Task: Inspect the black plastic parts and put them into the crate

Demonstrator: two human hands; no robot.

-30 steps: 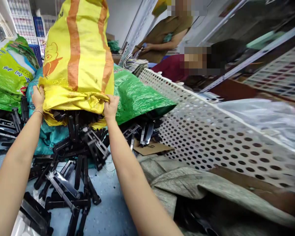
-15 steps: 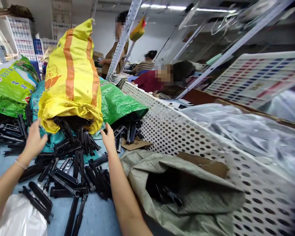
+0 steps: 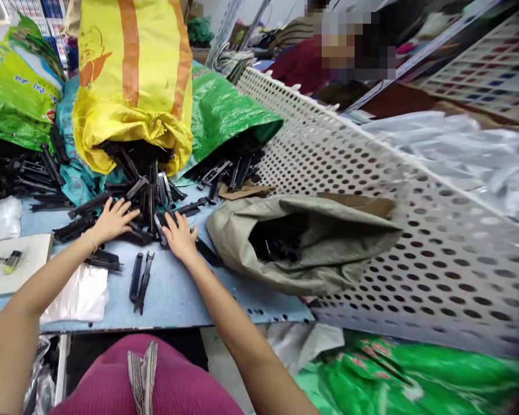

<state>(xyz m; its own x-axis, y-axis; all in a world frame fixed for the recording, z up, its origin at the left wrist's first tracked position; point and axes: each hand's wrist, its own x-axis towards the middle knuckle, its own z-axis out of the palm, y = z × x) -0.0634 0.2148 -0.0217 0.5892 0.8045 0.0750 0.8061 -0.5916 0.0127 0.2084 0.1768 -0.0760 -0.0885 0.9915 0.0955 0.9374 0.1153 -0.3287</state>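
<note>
My left hand lies flat with fingers spread on a heap of black plastic parts on the blue table. My right hand rests open on the same heap, fingers stretched forward, just to the right. A yellow sack with orange stripes stands behind the heap, its open mouth spilling black parts. Two loose black parts lie nearer to me, apart from the hands.
A grey-green sack with black parts inside lies to the right. Green sacks and a teal one sit behind. A white perforated panel walls the right side. White plastic and a white board lie left. Other people work beyond.
Both hands let go of the yellow sack's mouth and dropped onto the spilled black parts. The view tilted down, showing the table's near edge and my lap.
</note>
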